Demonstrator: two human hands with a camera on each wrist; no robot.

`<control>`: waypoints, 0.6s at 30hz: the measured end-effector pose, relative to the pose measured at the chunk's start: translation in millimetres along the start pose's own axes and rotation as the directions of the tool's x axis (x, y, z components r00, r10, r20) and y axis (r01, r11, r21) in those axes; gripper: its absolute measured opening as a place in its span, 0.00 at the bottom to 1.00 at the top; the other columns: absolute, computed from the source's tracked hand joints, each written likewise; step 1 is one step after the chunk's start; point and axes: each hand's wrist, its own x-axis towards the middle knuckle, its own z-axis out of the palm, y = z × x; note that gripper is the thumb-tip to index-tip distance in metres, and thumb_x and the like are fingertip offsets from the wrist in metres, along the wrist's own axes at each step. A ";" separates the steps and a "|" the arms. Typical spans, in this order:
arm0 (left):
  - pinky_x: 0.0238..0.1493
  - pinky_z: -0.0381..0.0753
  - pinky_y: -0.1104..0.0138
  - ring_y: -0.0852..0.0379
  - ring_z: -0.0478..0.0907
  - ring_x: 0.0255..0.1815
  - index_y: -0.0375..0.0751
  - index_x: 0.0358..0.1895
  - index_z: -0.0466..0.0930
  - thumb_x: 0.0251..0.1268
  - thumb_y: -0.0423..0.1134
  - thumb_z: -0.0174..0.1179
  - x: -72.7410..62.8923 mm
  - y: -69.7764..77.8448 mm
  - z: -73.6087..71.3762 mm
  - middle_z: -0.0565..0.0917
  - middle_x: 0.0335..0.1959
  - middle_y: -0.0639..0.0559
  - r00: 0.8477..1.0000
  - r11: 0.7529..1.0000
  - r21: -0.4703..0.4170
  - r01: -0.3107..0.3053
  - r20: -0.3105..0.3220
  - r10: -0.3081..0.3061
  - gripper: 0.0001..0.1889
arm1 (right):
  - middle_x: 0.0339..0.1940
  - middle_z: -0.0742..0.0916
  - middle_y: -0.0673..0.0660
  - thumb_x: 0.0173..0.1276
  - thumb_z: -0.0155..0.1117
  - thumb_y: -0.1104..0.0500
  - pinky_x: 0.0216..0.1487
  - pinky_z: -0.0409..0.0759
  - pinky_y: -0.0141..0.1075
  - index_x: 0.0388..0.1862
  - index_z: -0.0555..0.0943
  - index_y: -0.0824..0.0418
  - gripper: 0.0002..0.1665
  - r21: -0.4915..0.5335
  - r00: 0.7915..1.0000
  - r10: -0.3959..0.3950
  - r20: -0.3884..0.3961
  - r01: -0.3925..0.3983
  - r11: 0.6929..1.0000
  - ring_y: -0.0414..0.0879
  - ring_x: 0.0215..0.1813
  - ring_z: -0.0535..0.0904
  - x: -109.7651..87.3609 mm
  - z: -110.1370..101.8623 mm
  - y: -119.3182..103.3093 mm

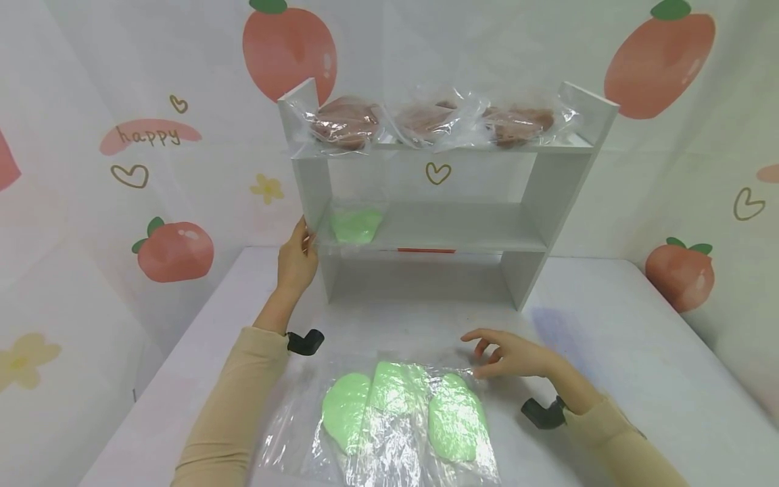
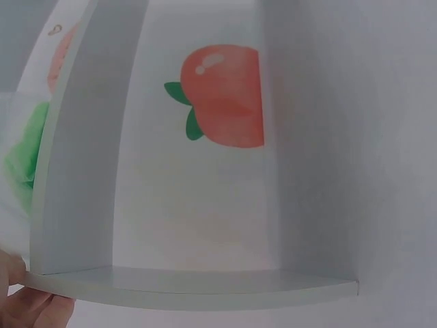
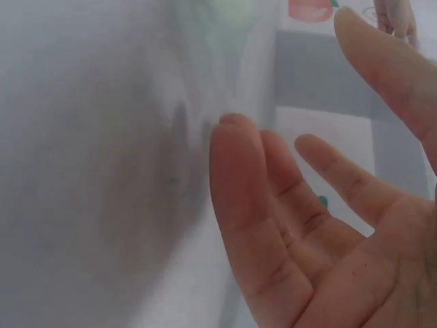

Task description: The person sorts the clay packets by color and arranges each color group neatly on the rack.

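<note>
A white shelf unit (image 1: 456, 226) is standing upright on the white table (image 1: 608, 325), near its back. The left hand (image 1: 297, 264) is gripping the shelf unit's left side panel, its thumb and fingers pinching the front edge at about the height of the middle board. On that board, at the left end beside the gripped panel, 1 clear bag with green contents (image 1: 357, 225) is resting. On the top board, 3 clear bags with brown contents are lying in a row: the left brown bag (image 1: 345, 125), the middle brown bag (image 1: 426, 125) and the right brown bag (image 1: 520, 125).

In front of the shelf unit, 3 more clear bags with green contents are lying flat on the table, side by side: the left green bag (image 1: 347, 409), the middle green bag (image 1: 395, 389) and the right green bag (image 1: 456, 419). The right hand (image 1: 517, 353) is hovering at the right green bag's upper corner, fingers loosely bent and holding nothing; whether the thumb is touching the plastic cannot be told.

Beige sleeves (image 1: 234, 399) are covering the forearms. Behind everything, a pale backdrop (image 1: 377, 40) is showing printed red fruit, hearts, yellow flowers and the word "happy".
</note>
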 end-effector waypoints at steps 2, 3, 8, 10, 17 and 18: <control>0.56 0.78 0.53 0.37 0.75 0.57 0.38 0.70 0.59 0.70 0.31 0.45 -0.3 -0.3 0.0 0.73 0.60 0.30 1.000 1.000 -0.003 0.000 0.000 0.000 0.25 | 0.46 0.76 0.64 0.60 0.67 0.56 0.32 0.78 0.29 0.67 0.63 0.64 0.39 0.032 1.000 0.010 0.014 -0.010 0.999 0.41 0.29 0.79 -2.4 2.8 2.3; 0.57 0.78 0.53 0.37 0.75 0.58 0.38 0.70 0.59 0.70 0.31 0.45 -0.5 -0.3 0.0 0.73 0.60 0.30 1.000 1.000 -0.007 -0.002 -0.001 0.002 0.25 | 0.46 0.75 0.63 0.60 0.67 0.56 0.31 0.77 0.28 0.67 0.62 0.64 0.39 0.045 1.000 0.013 0.020 -0.014 0.999 0.40 0.27 0.78 -3.7 4.3 3.1; 0.58 0.77 0.53 0.37 0.74 0.59 0.38 0.70 0.58 0.70 0.30 0.45 -0.1 -1.6 1.0 0.73 0.60 0.30 1.000 1.000 -0.018 -0.007 0.001 0.007 0.25 | 0.47 0.74 0.63 0.58 0.69 0.56 0.27 0.73 0.25 0.66 0.62 0.63 0.41 0.039 1.000 0.006 0.020 -0.006 0.999 0.33 0.22 0.69 -7.8 13.7 7.9; 0.58 0.77 0.53 0.36 0.74 0.59 0.38 0.70 0.58 0.70 0.30 0.45 0.3 -2.0 1.4 0.73 0.60 0.30 1.000 1.000 -0.014 -0.008 -0.002 0.008 0.25 | 0.48 0.74 0.64 0.56 0.71 0.54 0.27 0.72 0.25 0.66 0.62 0.64 0.43 -0.002 1.000 -0.008 0.000 0.008 1.000 0.33 0.23 0.68 -8.5 17.1 9.1; 0.57 0.78 0.54 0.37 0.75 0.58 0.37 0.69 0.59 0.70 0.30 0.45 -0.3 -1.7 1.6 0.74 0.59 0.30 1.000 1.000 -0.008 -0.016 -0.020 0.016 0.25 | 0.47 0.73 0.65 0.50 0.75 0.49 0.30 0.72 0.26 0.65 0.64 0.66 0.48 -0.147 0.997 -0.073 -0.032 0.068 0.987 0.34 0.29 0.70 -7.6 27.1 5.0; 0.57 0.78 0.54 0.37 0.75 0.58 0.37 0.69 0.59 0.70 0.30 0.45 -0.5 -1.6 1.6 0.74 0.59 0.30 1.000 1.000 -0.009 -0.017 -0.022 0.017 0.25 | 0.47 0.73 0.65 0.49 0.75 0.49 0.30 0.73 0.26 0.64 0.64 0.66 0.48 -0.155 0.997 -0.074 -0.030 0.068 0.986 0.34 0.29 0.70 -7.2 28.3 4.2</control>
